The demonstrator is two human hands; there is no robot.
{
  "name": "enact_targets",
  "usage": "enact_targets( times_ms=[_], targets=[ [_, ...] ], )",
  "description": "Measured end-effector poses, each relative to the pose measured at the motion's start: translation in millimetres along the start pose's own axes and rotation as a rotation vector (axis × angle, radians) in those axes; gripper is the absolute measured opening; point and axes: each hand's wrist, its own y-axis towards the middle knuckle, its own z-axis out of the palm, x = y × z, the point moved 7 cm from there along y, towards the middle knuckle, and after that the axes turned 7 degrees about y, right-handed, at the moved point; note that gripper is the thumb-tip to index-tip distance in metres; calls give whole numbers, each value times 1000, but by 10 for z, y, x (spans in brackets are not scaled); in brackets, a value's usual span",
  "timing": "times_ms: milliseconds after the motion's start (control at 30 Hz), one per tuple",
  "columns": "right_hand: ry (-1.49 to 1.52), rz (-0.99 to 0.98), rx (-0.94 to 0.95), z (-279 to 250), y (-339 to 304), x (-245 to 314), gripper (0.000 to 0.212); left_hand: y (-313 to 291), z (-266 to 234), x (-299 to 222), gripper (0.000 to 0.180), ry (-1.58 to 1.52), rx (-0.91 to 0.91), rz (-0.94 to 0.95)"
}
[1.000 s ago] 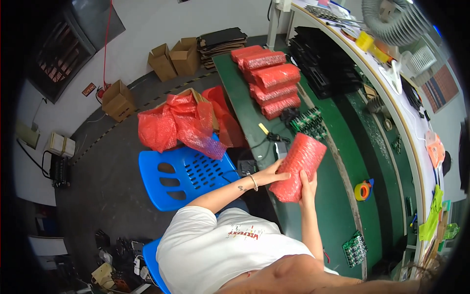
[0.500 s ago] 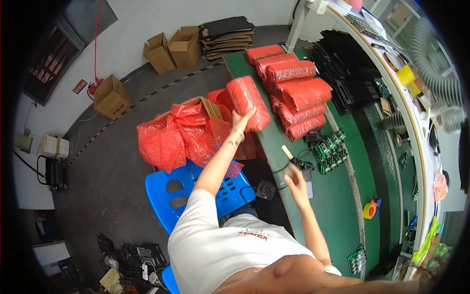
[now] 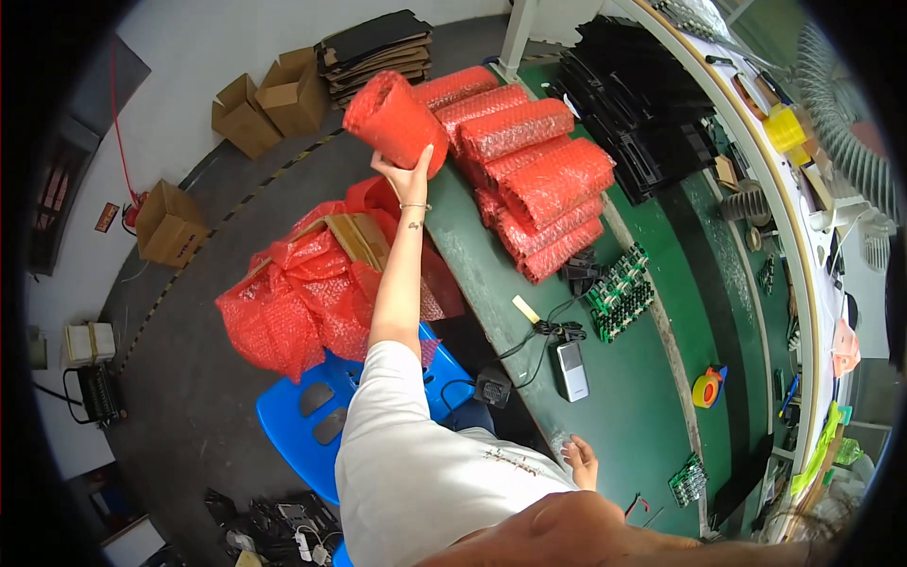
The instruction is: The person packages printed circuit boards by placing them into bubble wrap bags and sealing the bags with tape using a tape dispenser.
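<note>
The left hand (image 3: 406, 168) grips a red roll (image 3: 392, 118) near its lower end, thumb and fingers closed round the bubble wrap. The arm is stretched out, and the roll is at the far left corner of the green worktop (image 3: 472, 269), tilted, with its open end toward the upper left. It overlaps the pile (image 3: 557, 180) of similar rolls in view; whether it touches them I cannot tell.

The right hand (image 3: 581, 463) is by the worktop's left edge, close to the body, its fingers apart and loosely bent. Whether it rests on the surface I cannot tell.

The pile lies in that far left corner, several rolls stacked on one another, with black panels (image 3: 642, 109) to its right. Nearer along the left edge come a yellow strip (image 3: 524, 309), a black cable (image 3: 529, 364) and a pale device (image 3: 572, 370). Green boards (image 3: 619, 295) stand right of these, and a tape roll (image 3: 706, 389) sits farther toward the right edge. More boards (image 3: 688, 480) lie nearer the body.

Off the left edge, red wrap (image 3: 302, 317) drapes over a box (image 3: 357, 241), beside a blue chair (image 3: 283, 430).
</note>
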Motion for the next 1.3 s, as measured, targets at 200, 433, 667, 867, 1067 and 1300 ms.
enact_targets(
  times_ms=[200, 433, 667, 867, 1067, 1300],
  targets=[
    [30, 21, -32, -43, 71, 8, 38, -335, 124, 377, 85, 376, 143, -28],
    [20, 20, -43, -146, 97, -3, 37, -383, 147, 474, 92, 334, 255, -13],
    [94, 26, -92, -183, 95, 13, 37, -270, 216, 545, 93, 423, 352, -75],
    [169, 25, -147, -191, 16, 24, 36, -90, 211, 961, 80, 99, 590, -483],
    [160, 34, -137, -135, -18, -6, 35, -25, 446, 1078, 81, 122, 771, -582],
    [85, 14, 6, 34, 156, -8, 38, -174, 48, 735, 92, 734, 920, -269]
  ],
)
